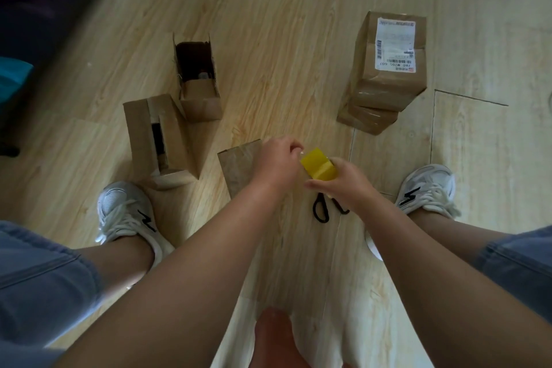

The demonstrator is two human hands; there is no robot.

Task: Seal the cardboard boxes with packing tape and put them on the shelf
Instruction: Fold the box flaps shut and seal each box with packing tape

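Two sealed boxes (385,75) stand stacked far right on the wooden floor (268,39), two open boxes (161,134) far left, one box (236,164) near centre beneath the left hand (274,164), whose fingers pinch the yellow tape roll (318,169) gripped by the right hand (343,185), above black scissors (321,209).

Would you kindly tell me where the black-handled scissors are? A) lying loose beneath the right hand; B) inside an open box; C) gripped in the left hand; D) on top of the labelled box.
A: the black-handled scissors lie loose just beneath the right hand, which grips the yellow tape roll; neither hand holds them.
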